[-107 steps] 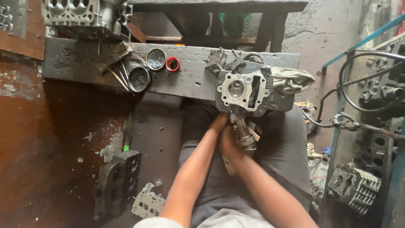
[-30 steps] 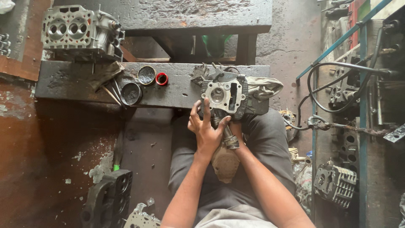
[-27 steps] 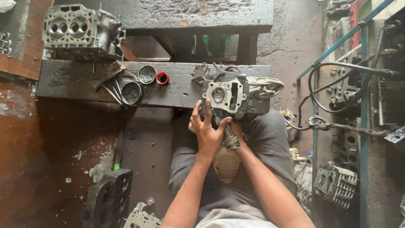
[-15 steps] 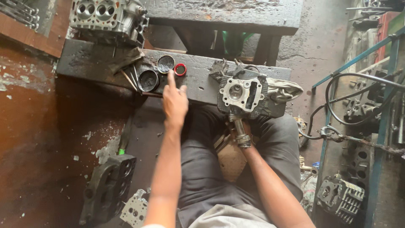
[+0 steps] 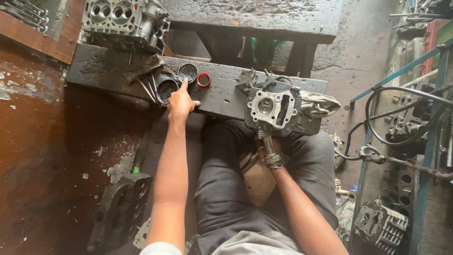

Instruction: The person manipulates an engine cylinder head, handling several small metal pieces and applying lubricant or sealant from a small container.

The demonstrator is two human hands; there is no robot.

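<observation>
Reaching far left, the left hand [image 5: 180, 103] points an extended finger at the round tin [image 5: 188, 72] on the tabletop [image 5: 222, 92], empty, while the right hand [image 5: 270, 158] grips a tool [image 5: 266, 144] under the cylinder head [image 5: 271, 109].

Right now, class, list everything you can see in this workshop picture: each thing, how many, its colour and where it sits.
small cylinder head: 1, grey, bench edge above the lap
large cylinder head: 1, grey, upper left
round tins: 2, dark, by the left fingertips
red ring: 1, bench, right of the tins
rag: 1, dirty white, right of small head
black casting: 1, floor, lower left
finned engine part: 1, grey, lower right
black hose: 1, right side
left hand: reaching to a tin
right hand: holds a metal tool under the small head
</observation>
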